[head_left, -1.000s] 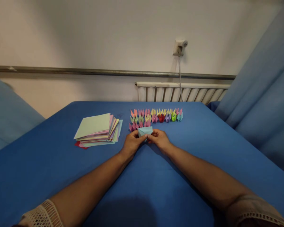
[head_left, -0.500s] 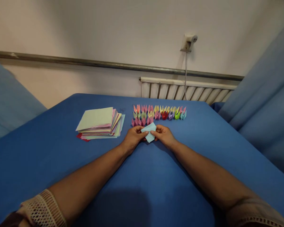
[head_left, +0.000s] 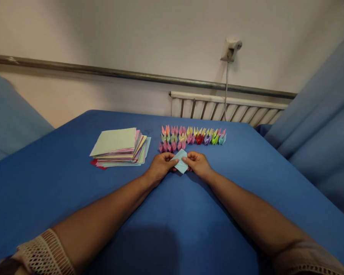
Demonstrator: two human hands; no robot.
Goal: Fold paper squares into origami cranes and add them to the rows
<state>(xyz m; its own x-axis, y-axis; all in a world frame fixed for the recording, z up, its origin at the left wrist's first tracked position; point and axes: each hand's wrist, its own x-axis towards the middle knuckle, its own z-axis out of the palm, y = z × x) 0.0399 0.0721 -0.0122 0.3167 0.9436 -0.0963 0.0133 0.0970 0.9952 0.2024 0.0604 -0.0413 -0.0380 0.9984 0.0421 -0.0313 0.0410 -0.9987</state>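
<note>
A light blue folded paper (head_left: 181, 162), roughly diamond-shaped, is held between both hands just above the blue table cover. My left hand (head_left: 161, 166) pinches its left side, thumb on top and fingers behind. On the right side, my right hand (head_left: 198, 164) grips it the same way, with the thumb pressed on its face. Just beyond the hands stand rows of small folded paper cranes (head_left: 190, 138) in pink, yellow, green, red, purple and blue. The fingertips under the paper are hidden.
To the left lies a stack of coloured paper sheets (head_left: 117, 145), pale green on top. A radiator (head_left: 200, 100), a metal rail (head_left: 126, 75) and a socket with a plug (head_left: 231, 50) are at the wall behind. Blue curtains (head_left: 323, 114) hang at both sides.
The blue paper's outline has gone from uneven, with a wide upper part, to a neater diamond between the fingers. Both hands keep hold of it in nearly the same place.
</note>
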